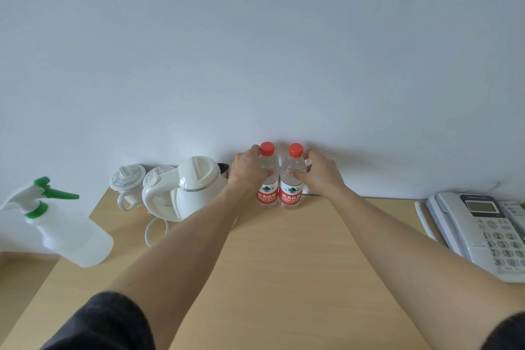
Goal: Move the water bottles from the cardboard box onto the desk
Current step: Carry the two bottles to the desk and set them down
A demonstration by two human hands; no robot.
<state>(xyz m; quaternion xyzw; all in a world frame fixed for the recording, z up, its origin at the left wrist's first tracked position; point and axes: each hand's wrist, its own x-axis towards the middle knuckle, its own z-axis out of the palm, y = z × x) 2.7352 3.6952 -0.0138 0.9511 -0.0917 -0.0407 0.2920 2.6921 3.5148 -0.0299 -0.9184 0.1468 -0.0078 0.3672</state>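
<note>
Two water bottles stand upright side by side at the back of the worktop [298,264], close to the wall, each held by one hand. The left hand [245,172] curls round the upper body of the left water bottle [268,179], fingers wrapped just below its red cap; the right hand [318,172] grips the right water bottle [292,179] the same way, its thumb across the clear shoulder. Both bases appear to sit on the wood, so the grips now look like steadying holds, lining the pair up so that they touch or nearly touch with their red labels facing out. Each bottle is sealed and seems full of clear water. No cardboard box is in view, so whether more bottles remain in it cannot be told.

Just outside the left hand sits a white electric kettle [187,187], lid closed, with two lidded porcelain cups [127,182] beyond it and a translucent spray bottle [65,233] farther off. Well outside the right hand lies a desk telephone [483,233].
</note>
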